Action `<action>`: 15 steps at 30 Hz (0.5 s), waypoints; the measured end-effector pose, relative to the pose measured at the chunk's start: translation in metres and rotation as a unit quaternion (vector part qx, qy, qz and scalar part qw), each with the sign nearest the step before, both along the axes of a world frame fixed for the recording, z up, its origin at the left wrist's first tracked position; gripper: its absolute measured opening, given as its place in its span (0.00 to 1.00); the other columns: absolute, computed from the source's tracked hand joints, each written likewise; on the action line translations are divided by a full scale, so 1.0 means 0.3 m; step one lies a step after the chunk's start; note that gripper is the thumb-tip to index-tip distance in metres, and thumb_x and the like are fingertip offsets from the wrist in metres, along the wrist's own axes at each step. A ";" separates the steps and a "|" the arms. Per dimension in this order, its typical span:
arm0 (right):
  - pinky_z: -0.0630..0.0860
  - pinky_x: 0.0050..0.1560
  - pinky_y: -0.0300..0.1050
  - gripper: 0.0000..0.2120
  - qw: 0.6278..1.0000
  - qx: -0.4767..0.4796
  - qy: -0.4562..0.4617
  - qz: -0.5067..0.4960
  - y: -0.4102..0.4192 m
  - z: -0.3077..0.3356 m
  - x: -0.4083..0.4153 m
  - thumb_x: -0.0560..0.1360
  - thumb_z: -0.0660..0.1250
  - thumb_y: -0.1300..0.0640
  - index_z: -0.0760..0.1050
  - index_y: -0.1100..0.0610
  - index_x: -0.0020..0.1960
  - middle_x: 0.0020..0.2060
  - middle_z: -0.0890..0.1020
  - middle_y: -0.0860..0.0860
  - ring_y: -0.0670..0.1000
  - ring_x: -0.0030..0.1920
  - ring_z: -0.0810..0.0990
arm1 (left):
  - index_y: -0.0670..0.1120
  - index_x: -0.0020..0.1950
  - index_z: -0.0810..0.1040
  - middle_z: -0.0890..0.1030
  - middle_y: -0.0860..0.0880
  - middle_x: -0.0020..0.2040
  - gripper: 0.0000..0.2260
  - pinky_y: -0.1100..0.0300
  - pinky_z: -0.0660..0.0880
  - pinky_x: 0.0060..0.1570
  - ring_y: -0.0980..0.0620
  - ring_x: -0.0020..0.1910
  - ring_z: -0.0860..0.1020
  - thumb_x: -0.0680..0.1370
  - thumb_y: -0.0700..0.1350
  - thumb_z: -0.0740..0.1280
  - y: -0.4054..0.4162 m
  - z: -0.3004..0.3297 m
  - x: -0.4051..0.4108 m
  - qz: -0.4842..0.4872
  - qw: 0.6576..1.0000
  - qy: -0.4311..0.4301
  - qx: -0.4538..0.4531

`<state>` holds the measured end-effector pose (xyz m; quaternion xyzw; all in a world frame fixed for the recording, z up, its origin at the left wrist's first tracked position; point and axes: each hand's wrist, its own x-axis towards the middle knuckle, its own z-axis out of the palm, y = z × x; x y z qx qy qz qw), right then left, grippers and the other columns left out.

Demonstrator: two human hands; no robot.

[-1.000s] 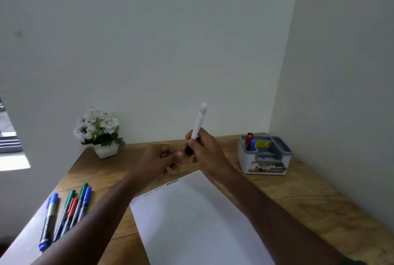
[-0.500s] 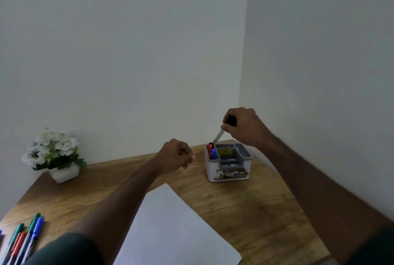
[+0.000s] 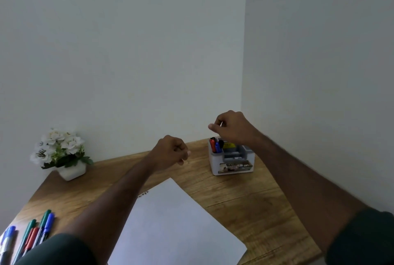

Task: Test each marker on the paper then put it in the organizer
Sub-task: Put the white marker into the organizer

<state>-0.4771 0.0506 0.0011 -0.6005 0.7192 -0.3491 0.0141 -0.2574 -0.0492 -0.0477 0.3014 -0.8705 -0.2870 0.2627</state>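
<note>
My right hand (image 3: 231, 128) hovers just above the white and grey organizer (image 3: 232, 167) at the back right, its fingers loosely bent and holding nothing. Three markers stand in the organizer's left rear slot: a red one (image 3: 212, 144), a blue one (image 3: 217, 147) and a black-capped one (image 3: 221, 143). Curled into a fist, my left hand (image 3: 170, 150) hangs in the air over the table's middle with nothing visible in it. The white paper (image 3: 170, 218) lies in front of me with small scribbles at its far left edge. Several markers (image 3: 32, 235) lie at the table's near left.
A white pot of white flowers (image 3: 61, 154) stands at the back left against the wall. The wooden table (image 3: 245, 200) fits into a room corner, with walls behind and to the right. Its right edge runs diagonally near my right arm.
My right hand carried the marker to the organizer, lowered it into the slot beside the red and blue ones and let go. My left hand stayed curled over the table.
</note>
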 end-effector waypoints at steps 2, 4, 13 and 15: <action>0.70 0.35 0.34 0.11 0.999 -0.052 -0.002 0.007 0.016 0.018 0.045 0.79 0.68 0.50 0.81 0.56 0.42 0.33 0.80 0.45 0.41 0.34 0.78 | 0.40 0.45 0.84 0.86 0.46 0.38 0.06 0.56 0.83 0.44 0.49 0.36 0.85 0.77 0.43 0.73 0.008 0.007 0.026 0.002 1.000 0.007 -0.003; 0.68 0.34 0.30 0.11 0.995 -0.091 0.006 0.026 0.023 0.030 0.120 0.79 0.68 0.53 0.81 0.55 0.40 0.31 0.79 0.43 0.40 0.33 0.78 | 0.41 0.43 0.84 0.86 0.46 0.37 0.06 0.57 0.82 0.43 0.48 0.36 0.85 0.77 0.43 0.73 0.025 0.014 0.068 0.009 1.000 0.008 -0.006; 0.70 0.35 0.40 0.11 0.985 -0.016 0.033 0.171 -0.047 -0.139 0.665 0.74 0.67 0.54 0.74 0.52 0.33 0.29 0.78 0.46 0.48 0.32 0.78 | 0.43 0.29 0.70 0.66 0.56 0.25 0.16 0.66 0.60 0.28 0.57 0.25 0.63 0.74 0.39 0.71 0.108 -0.029 0.501 0.117 0.990 -0.058 -0.061; 0.72 0.34 0.41 0.10 0.977 0.002 0.037 0.209 -0.054 -0.178 0.783 0.74 0.68 0.54 0.77 0.54 0.34 0.31 0.81 0.48 0.48 0.33 0.79 | 0.50 0.27 0.65 0.63 0.56 0.23 0.20 0.65 0.59 0.28 0.57 0.25 0.61 0.72 0.41 0.72 0.101 -0.052 0.642 0.147 0.985 -0.055 -0.074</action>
